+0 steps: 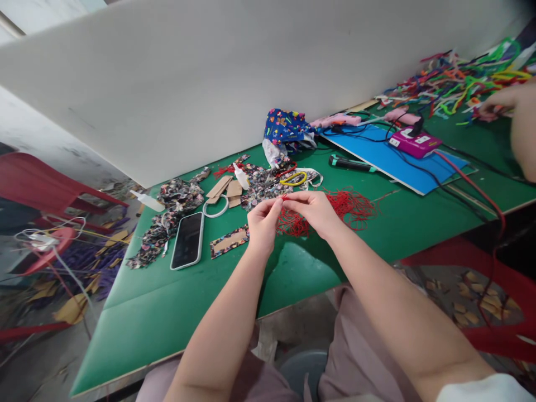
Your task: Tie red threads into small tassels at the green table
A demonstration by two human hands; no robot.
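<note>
My left hand (264, 218) and my right hand (312, 209) meet over the green table, fingertips pinched together. A small bit of red string (285, 197) shows between them. Just behind and below lies a loose heap of red strings (349, 207). To the left of my left hand is a cardboard strip edged with floral cloth (229, 241). Farther left a phone (188, 240) rests face up beside a white ring (215, 206). Yellow-handled scissors (294, 178) lie on dark floral fabric pieces (257, 187) beyond my hands.
Glue bottles (241, 176), cardboard pieces (218, 190) and a blue patterned cloth bundle (286, 131) stand toward the wall. A box cutter (352, 163), blue board (377, 153) and purple power strip (414, 143) with cords lie right. Another person's hand (498, 103) is near colourful strips (460, 84).
</note>
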